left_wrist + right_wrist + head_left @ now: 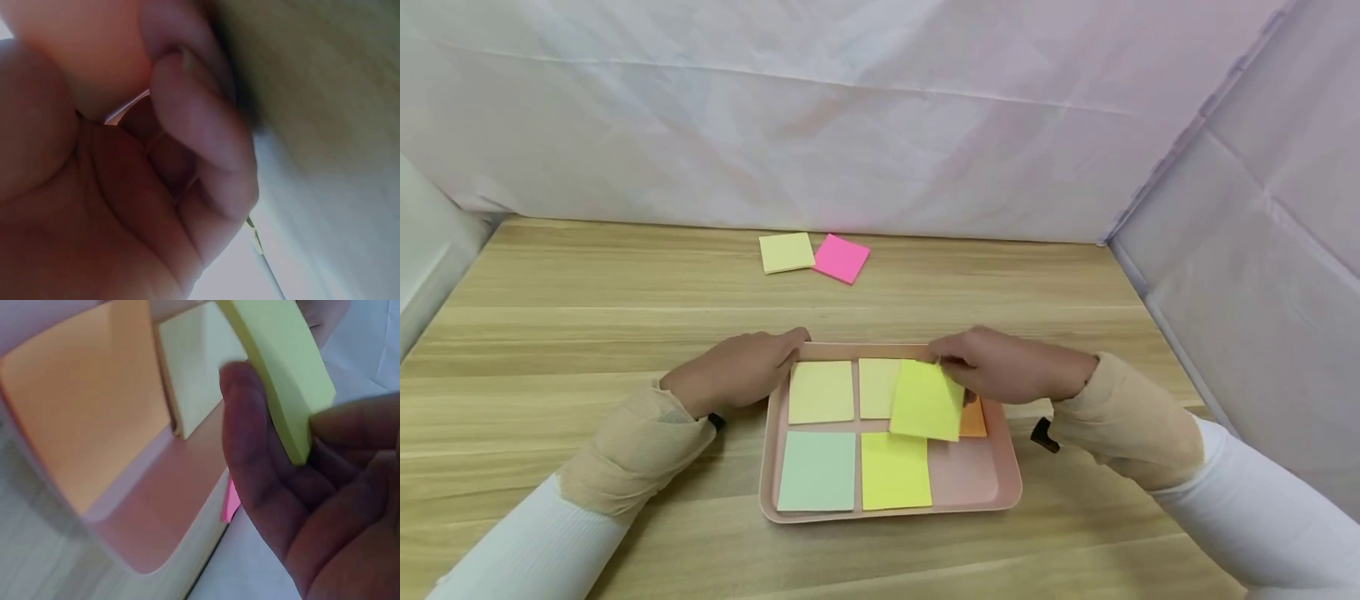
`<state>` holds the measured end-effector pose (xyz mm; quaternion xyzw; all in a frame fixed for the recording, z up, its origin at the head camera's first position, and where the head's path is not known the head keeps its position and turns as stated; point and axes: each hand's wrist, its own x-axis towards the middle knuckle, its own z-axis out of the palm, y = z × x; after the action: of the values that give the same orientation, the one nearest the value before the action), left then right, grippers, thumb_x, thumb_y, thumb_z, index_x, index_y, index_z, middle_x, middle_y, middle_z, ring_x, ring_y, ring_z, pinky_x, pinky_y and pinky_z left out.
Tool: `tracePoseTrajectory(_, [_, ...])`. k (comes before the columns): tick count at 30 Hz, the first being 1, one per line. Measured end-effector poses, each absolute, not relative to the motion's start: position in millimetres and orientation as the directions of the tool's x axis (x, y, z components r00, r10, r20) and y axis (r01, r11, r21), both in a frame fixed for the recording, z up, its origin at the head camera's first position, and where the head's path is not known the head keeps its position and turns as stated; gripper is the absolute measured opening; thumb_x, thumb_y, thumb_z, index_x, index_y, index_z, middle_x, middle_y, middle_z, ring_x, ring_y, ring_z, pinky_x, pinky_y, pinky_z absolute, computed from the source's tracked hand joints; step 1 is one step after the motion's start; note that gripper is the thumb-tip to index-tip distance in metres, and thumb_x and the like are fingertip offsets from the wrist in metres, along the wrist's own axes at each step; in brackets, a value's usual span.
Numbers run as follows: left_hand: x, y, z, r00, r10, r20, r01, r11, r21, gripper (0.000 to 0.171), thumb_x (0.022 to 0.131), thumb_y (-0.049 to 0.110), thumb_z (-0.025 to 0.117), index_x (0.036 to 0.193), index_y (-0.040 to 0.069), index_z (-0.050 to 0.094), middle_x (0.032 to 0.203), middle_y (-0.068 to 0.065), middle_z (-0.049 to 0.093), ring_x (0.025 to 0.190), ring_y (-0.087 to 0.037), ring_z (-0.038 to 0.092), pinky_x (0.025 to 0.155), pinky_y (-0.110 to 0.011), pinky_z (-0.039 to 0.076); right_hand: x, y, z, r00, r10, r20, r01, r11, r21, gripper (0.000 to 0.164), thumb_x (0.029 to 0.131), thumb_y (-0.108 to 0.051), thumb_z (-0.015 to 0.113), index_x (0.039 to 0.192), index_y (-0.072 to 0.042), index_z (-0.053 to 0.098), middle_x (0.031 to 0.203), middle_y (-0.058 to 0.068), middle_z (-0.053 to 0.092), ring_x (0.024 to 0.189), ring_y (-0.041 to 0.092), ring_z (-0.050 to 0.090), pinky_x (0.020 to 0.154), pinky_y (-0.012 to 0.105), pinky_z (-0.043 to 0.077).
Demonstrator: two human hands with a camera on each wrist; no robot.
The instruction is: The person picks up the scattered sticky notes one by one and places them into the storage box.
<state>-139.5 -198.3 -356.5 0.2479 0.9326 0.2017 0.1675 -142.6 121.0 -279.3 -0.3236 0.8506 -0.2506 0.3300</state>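
My right hand [1000, 364] pinches a bright yellow sticky note pad [925, 404] between thumb and fingers, tilted above the pink tray [966, 475]. In the right wrist view the held pad shows its thick edge. My left hand [733, 367] grips the tray's far left corner, its fingers curled in the left wrist view. Along the tray's far row lie a pale yellow pad [822, 392], another pale yellow pad [876, 387] and an orange pad [973, 418], the last two partly covered by the held pad. The near row has a mint green pad [817, 471] and a yellow pad [895, 471].
Toward the back of the wooden table [587, 333], a pale yellow pad [786, 252] and a pink pad [842, 258] lie side by side. A white cloth [850, 150] hangs behind the table, and another pale panel [1285, 250] stands on the right.
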Motion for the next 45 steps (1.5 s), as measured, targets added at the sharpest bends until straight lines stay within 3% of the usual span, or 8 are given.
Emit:
tracePoseTrajectory(7, [-139.4,-198.0,-354.6,-0.823,0.519,-0.230,0.378,0.803,0.460,0.020,0.103,0.025,0.027,0.110,0.021,0.045,0.078,-0.001,0.057,0.064,-0.015,0.052,0.061,-0.033,0.043,-130.8,133.5,-289.2,-0.499,-0.697,-0.514,-0.447,0.716,-0.536,0.032,0.095,-0.001,0.037,0.097,-0.020,0.063,0.084,-0.005,0.061,0.066,0.011,0.057,0.064,0.027,0.049])
tracePoseTrajectory(14, [-140.0,-199.0,-356.4,-0.823,0.519,-0.232,0.377,0.804,0.460,0.018,0.103,0.024,0.029,0.110,0.021,0.045,0.074,-0.001,0.056,0.061,-0.015,0.051,0.058,-0.032,0.042,-118.9,132.5,-301.6,-0.519,-0.655,-0.549,-0.485,0.755,-0.442,0.031,0.087,0.002,0.040,0.089,-0.019,0.062,0.066,-0.008,0.052,0.057,0.004,0.048,0.059,0.023,0.044])
tracePoseTrajectory(21, [-141.0,-197.6,-357.4,-0.825,0.518,-0.226,0.385,0.808,0.445,0.018,0.103,0.024,0.029,0.111,0.021,0.045,0.079,-0.001,0.057,0.065,-0.015,0.051,0.062,-0.033,0.043,-109.1,126.8,-306.6,-0.563,-0.646,-0.515,-0.585,0.752,-0.304,0.022,0.077,-0.003,0.046,0.068,-0.022,0.053,0.054,-0.010,0.028,0.051,0.006,0.025,0.049,0.023,0.027])
tracePoseTrajectory(27, [-141.1,-196.0,-357.0,-0.825,0.516,-0.230,0.386,0.813,0.437,0.018,0.103,0.023,0.031,0.112,0.020,0.046,0.080,-0.001,0.058,0.066,-0.016,0.051,0.064,-0.035,0.043,-104.0,123.7,-311.1,-0.573,-0.687,-0.446,-0.669,0.707,-0.229,0.016,0.079,-0.022,0.061,0.067,-0.026,0.051,0.051,-0.013,0.031,0.048,0.004,0.030,0.047,0.024,0.027])
tracePoseTrajectory(35, [-140.2,-197.0,-357.3,-0.825,0.519,-0.224,0.388,0.808,0.444,0.018,0.103,0.023,0.030,0.113,0.020,0.045,0.080,-0.001,0.057,0.066,-0.015,0.051,0.064,-0.034,0.043,-106.8,124.0,-305.4,-0.523,-0.693,-0.497,-0.702,0.681,-0.210,0.022,0.082,-0.012,0.060,0.068,-0.022,0.047,0.055,-0.010,0.028,0.052,0.005,0.029,0.048,0.023,0.028])
tracePoseTrajectory(45, [-140.7,-197.2,-357.0,-0.825,0.517,-0.228,0.386,0.811,0.440,0.018,0.103,0.024,0.030,0.112,0.021,0.045,0.081,-0.001,0.057,0.067,-0.016,0.052,0.065,-0.034,0.043,-101.9,122.4,-299.6,-0.587,-0.704,-0.400,-0.744,0.664,-0.077,0.025,0.079,-0.011,0.068,0.063,-0.020,0.050,0.053,-0.010,0.034,0.051,0.007,0.030,0.046,0.023,0.030])
